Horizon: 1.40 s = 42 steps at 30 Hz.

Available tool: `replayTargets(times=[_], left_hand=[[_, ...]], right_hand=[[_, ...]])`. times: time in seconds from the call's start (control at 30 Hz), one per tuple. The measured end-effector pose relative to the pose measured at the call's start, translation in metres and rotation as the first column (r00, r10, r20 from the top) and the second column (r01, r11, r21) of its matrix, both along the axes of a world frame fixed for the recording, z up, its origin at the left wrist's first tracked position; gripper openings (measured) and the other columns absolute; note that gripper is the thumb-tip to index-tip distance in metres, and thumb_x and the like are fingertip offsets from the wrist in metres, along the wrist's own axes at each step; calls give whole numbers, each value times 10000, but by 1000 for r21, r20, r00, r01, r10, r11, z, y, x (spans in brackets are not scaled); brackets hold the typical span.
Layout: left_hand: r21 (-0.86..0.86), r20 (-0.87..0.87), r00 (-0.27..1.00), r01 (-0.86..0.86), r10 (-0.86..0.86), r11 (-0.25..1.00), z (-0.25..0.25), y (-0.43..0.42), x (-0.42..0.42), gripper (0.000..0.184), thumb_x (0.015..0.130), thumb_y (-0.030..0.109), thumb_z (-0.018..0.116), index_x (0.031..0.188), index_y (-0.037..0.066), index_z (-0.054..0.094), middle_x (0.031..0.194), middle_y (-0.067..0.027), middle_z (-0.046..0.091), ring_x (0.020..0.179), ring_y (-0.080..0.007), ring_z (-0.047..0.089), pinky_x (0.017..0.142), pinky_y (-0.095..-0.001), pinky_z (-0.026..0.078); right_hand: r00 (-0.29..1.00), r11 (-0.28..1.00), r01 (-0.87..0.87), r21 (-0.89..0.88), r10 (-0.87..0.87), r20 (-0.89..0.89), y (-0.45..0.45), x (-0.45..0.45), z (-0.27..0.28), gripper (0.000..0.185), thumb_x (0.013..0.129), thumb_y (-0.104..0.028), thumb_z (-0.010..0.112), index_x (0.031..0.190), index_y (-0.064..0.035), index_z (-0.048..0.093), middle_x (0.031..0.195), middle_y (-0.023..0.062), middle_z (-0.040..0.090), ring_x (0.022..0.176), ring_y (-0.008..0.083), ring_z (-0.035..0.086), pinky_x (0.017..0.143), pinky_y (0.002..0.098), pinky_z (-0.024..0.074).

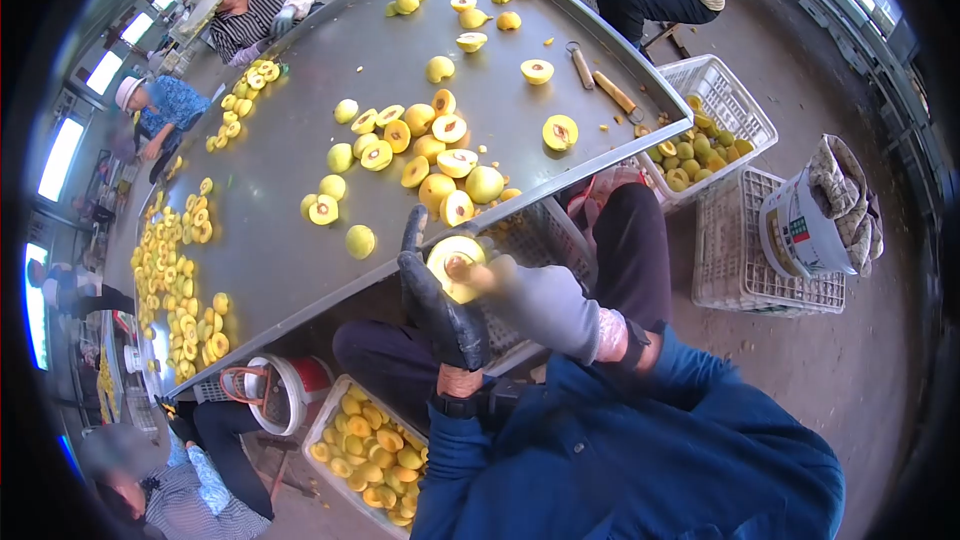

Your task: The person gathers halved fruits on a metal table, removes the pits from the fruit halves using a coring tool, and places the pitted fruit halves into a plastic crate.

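Observation:
My left hand (437, 305), in a black glove, cups a yellow peach half (442, 258) just off the table's near edge, cut face up. Its thumb and fingers lie round the fruit. My right hand (540, 302), in a grey glove, is closed, its fingertips at the brown centre of that peach half. Whether it grips a small tool or the pit is hidden. Beyond my hands, a cluster of whole and halved peaches (457, 162) lies on the metal table (290, 275), some halves with pits showing.
Two wooden-handled tools (613, 92) lie near the table's right corner. Crates of peaches stand at the right (745, 110) and beside my knee (335, 465). A white bucket with cloth (800, 230) rests on another crate (725, 285). Co-workers (255, 15) sit round the table.

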<state>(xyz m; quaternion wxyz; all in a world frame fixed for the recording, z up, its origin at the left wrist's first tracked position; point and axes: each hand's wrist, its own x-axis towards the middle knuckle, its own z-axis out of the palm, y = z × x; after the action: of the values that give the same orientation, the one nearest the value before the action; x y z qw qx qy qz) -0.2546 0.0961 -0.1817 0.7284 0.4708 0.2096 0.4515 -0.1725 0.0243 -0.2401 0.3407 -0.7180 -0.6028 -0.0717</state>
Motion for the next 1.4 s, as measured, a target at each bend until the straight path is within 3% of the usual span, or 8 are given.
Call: replayTargets(times=[0.1,0.4,0.8,0.9,1.03,1.17,1.33,1.4], left_hand=[[30,-46,998,-33,35,999,3,-2,-3,601,1049,445,302,1407,-28,400,1126,-183,619,969,-234,636,886,-367,523],[329,-192,927,-249,323,911,-13,13,-1,614,1056,436,309,1355,-81,451,1125,-190,625,948,-234,647,859,-353,528],[547,-344,921,41,180,836,8,28,-11,533,1061,370,307,1189,-52,607,1106,-168,677,944,-241,672,852,-358,542],[512,-399,917,208,16,834,-8,47,-19,522,1050,379,347,1169,-52,617,1095,-172,685,950,-243,677,864,-366,541],[559,-442,896,237,44,795,-22,56,-17,607,1037,445,322,1130,-69,632,984,-170,702,877,-251,691,820,-358,559],[587,-526,839,475,-137,656,3,52,-14,669,1029,501,309,1121,-75,638,943,-173,706,853,-261,695,776,-358,568],[391,-300,923,350,-241,851,-1,49,-18,630,1033,501,318,1061,-35,648,918,-159,705,816,-253,684,786,-365,558],[207,-104,971,235,-217,950,-21,43,-16,621,1033,517,309,1102,-13,624,922,-149,696,804,-249,675,784,-370,564]], right_hand=[[973,991,-23,-129,-7,-230,-3,-2,28,227,935,-288,595,888,-87,499,599,133,583,542,368,617,477,457,478],[933,987,-113,-113,66,-353,-7,-3,11,277,847,-216,660,1103,-157,571,666,69,557,551,269,621,441,405,468],[-168,676,-737,8,-171,-971,-15,27,63,233,897,-195,607,1025,1,615,756,40,620,673,128,579,629,296,486],[305,830,-553,71,281,-910,-10,16,35,225,897,-223,628,997,-22,636,696,-15,569,590,56,511,513,230,406],[43,794,-606,37,79,-996,-10,10,22,239,906,-226,618,968,4,634,675,41,584,585,126,550,549,335,458],[729,844,-532,-67,416,-544,-8,31,-3,231,890,-204,638,945,20,642,682,77,596,639,162,580,640,371,483],[388,712,-665,227,589,-709,3,18,1,244,875,-226,644,944,8,645,754,174,652,670,226,623,681,389,497],[648,820,-570,41,480,-591,5,19,6,234,864,-245,653,908,-16,629,741,164,652,653,288,643,640,419,500]])
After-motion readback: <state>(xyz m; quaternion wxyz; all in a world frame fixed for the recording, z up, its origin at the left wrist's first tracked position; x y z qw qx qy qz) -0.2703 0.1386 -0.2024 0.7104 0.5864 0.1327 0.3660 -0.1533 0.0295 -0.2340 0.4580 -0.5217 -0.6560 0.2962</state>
